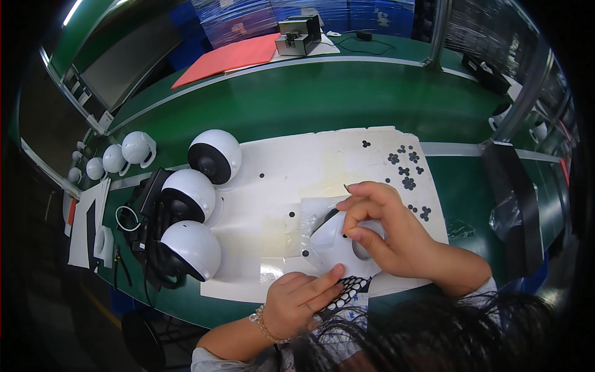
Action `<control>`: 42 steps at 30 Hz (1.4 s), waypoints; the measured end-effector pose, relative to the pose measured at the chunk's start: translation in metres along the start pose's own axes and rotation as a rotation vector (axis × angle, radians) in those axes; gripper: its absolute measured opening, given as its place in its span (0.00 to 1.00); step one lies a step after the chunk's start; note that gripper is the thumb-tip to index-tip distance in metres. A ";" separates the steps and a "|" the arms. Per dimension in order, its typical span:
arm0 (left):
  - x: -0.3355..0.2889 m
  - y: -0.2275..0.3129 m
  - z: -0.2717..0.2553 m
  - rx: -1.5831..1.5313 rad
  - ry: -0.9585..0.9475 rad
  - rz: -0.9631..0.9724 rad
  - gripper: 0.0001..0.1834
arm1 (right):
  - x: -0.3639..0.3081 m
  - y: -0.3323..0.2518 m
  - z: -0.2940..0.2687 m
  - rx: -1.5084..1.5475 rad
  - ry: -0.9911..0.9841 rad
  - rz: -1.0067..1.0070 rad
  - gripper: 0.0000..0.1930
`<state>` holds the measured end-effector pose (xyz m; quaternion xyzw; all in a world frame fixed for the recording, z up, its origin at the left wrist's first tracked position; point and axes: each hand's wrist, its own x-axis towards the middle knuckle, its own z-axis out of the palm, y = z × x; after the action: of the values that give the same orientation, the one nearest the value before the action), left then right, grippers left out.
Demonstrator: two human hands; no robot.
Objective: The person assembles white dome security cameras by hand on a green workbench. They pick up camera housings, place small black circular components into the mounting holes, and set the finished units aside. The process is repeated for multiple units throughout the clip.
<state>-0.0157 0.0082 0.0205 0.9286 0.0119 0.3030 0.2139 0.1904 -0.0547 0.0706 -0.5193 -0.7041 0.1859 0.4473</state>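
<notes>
Nearest, the left hand (296,304) pressed flat fingers on a black-dotted sticker sheet (347,290), while the right hand (384,232) pinched closed on a smooth white dome camera (338,239) — dark lens facing upper-left — on the white mat (310,161) covering the green desk (310,99).

Glossy white plastic dome camera (338,239) on a matt white paper sheet (310,167); beside the sheet, three similar glossy domes (189,192); beneath, smooth green tabletop (297,99).
</notes>
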 end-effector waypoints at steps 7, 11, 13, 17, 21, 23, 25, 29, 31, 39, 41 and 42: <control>0.002 0.000 -0.001 0.005 -0.009 -0.002 0.19 | -0.013 -0.007 -0.003 -0.578 0.024 -0.248 0.27; 0.002 0.000 0.001 -0.006 -0.003 -0.006 0.22 | -0.034 -0.007 -0.008 -0.455 0.100 -0.134 0.13; 0.002 0.001 0.001 -0.026 -0.006 -0.025 0.23 | -0.048 0.003 -0.011 -0.272 0.100 -0.096 0.07; 0.003 0.000 0.004 -0.013 -0.006 -0.027 0.21 | -0.054 0.004 -0.006 -0.132 0.037 0.036 0.03; 0.001 -0.001 0.007 -0.014 0.045 -0.036 0.18 | -0.051 0.001 -0.003 -0.099 0.000 0.074 0.03; 0.001 -0.001 0.009 -0.006 0.066 -0.032 0.18 | -0.051 0.000 -0.002 -0.097 -0.004 0.079 0.03; 0.001 -0.002 0.011 -0.001 0.082 -0.025 0.17 | -0.051 0.000 -0.002 -0.097 -0.008 0.080 0.03; 0.002 -0.001 0.011 0.001 0.095 -0.024 0.17 | -0.053 0.000 0.000 -0.165 0.027 0.039 0.03; 0.001 -0.001 0.013 0.010 0.107 -0.028 0.17 | -0.057 0.004 0.003 -0.256 0.063 -0.023 0.03; 0.002 -0.001 0.015 -0.016 0.118 -0.033 0.18 | -0.075 0.008 0.010 -0.622 0.296 -0.245 0.11; 0.003 -0.001 0.016 -0.022 0.118 -0.030 0.18 | -0.072 0.006 0.012 -0.530 0.269 -0.269 0.11; 0.003 0.000 0.015 -0.018 0.115 -0.038 0.18 | -0.070 0.007 0.013 -0.535 0.230 -0.308 0.11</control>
<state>-0.0051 0.0028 0.0113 0.9073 0.0388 0.3517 0.2271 0.1878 -0.1120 0.0282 -0.5235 -0.7429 -0.1353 0.3946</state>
